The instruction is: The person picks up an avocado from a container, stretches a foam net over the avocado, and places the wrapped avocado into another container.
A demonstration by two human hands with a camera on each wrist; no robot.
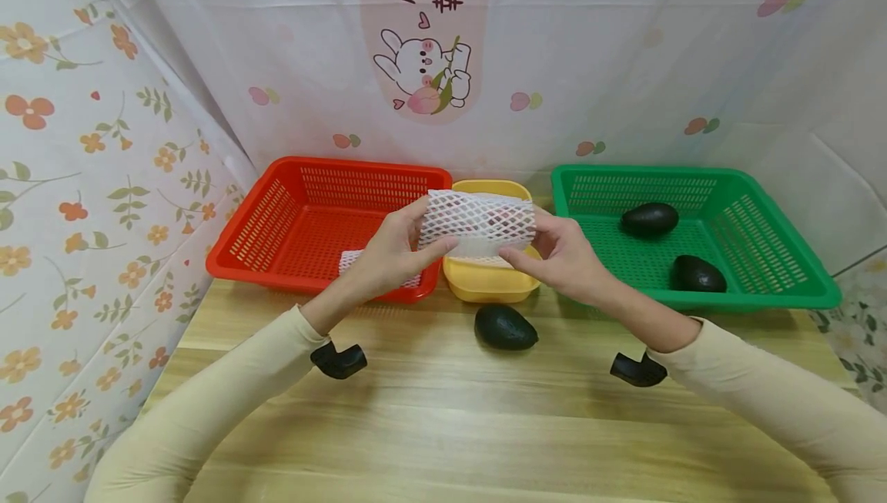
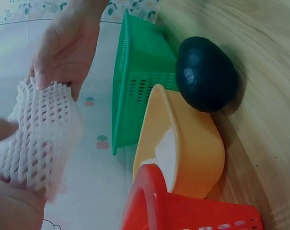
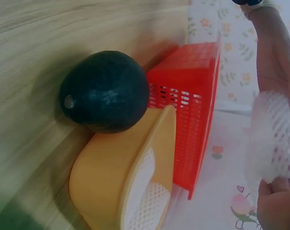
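A white foam net sleeve is stretched out sideways above the yellow bin, held at both ends. My left hand grips its left end, thumb in front. At the other end my right hand pinches it, thumb along the lower edge. The mesh looks flat and hollow, with nothing inside it. Below, a dark avocado lies on the wooden table in front of the yellow bin. More white foam netting sits inside that bin in the right wrist view.
On the left stands a red basket with a net-wrapped item in it. A green basket on the right contains two avocados. A white printed cloth hangs behind.
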